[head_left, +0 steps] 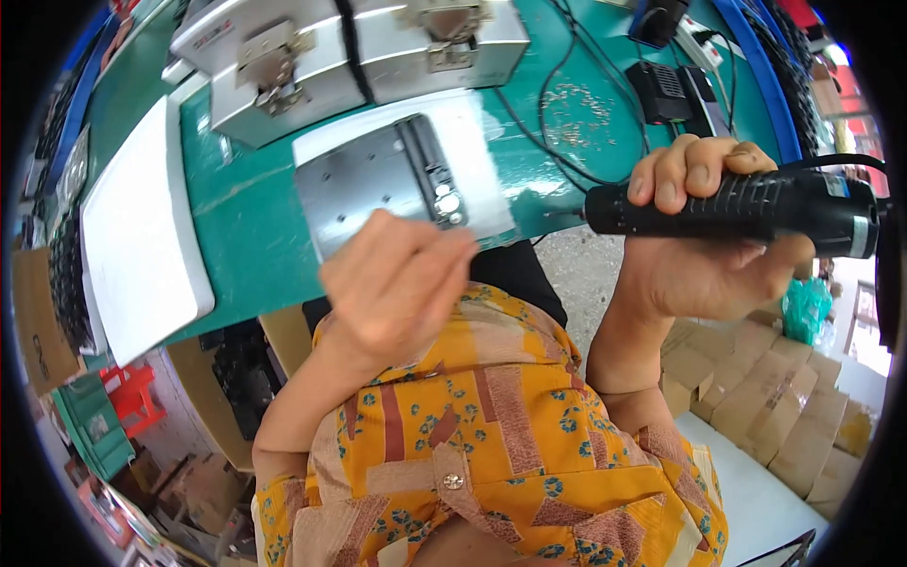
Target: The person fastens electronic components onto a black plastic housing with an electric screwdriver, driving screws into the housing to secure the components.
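My right hand (699, 227) is wrapped round a black electric screwdriver (737, 206). Held nearly level, the tool points its thin bit left, toward a flat dark metal panel (364, 184). That panel lies on a white sheet (480, 161) at the table's near edge; a raised strip with bright round parts runs along its right side. Over the panel's near edge is my left hand (397, 283), a little blurred, its fingers bent and pressed together. Whether something small is pinched in them is hidden.
Silver metal cases (378, 57) with latches stand behind the panel on the green table (246, 227). Small screws (576, 113) lie scattered at the back right, near cables and a black power adapter (658, 93). A white foam board (146, 236) is at left; cardboard (756, 397) lies at right.
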`<state>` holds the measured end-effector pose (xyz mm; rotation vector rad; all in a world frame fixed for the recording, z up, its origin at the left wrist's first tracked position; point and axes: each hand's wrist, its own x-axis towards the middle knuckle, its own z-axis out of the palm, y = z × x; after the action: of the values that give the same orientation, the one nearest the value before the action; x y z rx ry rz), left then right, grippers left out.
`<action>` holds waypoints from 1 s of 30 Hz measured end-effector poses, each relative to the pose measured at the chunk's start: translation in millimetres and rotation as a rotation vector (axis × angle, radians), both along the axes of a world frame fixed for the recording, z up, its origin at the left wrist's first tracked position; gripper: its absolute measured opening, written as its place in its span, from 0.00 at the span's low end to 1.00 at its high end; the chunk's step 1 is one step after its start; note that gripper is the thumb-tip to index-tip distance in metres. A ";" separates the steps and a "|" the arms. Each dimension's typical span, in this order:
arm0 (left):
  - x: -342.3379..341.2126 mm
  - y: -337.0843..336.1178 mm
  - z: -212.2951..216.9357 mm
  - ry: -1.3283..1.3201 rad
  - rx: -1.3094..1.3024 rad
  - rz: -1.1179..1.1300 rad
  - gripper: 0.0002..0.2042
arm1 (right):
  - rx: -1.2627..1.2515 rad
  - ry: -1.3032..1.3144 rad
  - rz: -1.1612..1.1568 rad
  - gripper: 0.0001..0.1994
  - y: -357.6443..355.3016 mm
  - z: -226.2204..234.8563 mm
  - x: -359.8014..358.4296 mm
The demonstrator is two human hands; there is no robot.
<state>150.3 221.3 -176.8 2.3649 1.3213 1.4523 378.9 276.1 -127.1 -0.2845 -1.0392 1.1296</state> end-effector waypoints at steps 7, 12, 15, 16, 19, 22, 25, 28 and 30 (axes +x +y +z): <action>2.8 -4.3 -14.8 -0.084 0.054 0.038 0.14 | 0.009 -0.047 0.189 0.37 -12.1 4.6 -53.1; -6.9 -6.8 -23.5 -0.107 0.039 0.042 0.14 | 0.045 -0.099 0.235 0.39 -8.7 4.1 -70.9; -10.4 -5.9 -24.5 -0.175 -0.026 0.055 0.13 | 0.013 -0.087 0.256 0.39 -6.0 6.4 -75.7; -12.4 -6.0 -26.9 -0.202 -0.047 0.056 0.13 | 0.011 -0.087 0.262 0.39 -5.3 6.8 -77.8; -16.5 -4.4 -30.0 -0.245 -0.069 0.069 0.13 | -0.012 -0.081 0.262 0.39 -4.0 11.1 -80.7; -15.4 -5.4 -21.3 -0.325 -0.137 0.073 0.13 | -0.019 -0.075 0.270 0.38 -1.8 15.7 -81.4; -11.7 -9.1 -16.9 -0.499 -0.298 0.045 0.11 | -0.023 -0.064 0.318 0.37 0.5 14.6 -86.6; -14.0 -11.3 -9.8 -0.601 -0.434 -0.003 0.08 | -0.023 -0.050 0.313 0.37 -1.1 14.7 -90.1; -15.7 -11.1 -9.5 -0.590 -0.476 -0.007 0.06 | 0.003 -0.044 0.330 0.37 -0.5 13.6 -88.9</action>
<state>134.6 210.2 -186.3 1.4920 1.2947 1.4617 290.0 275.7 -113.5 -0.1379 -1.1537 1.4222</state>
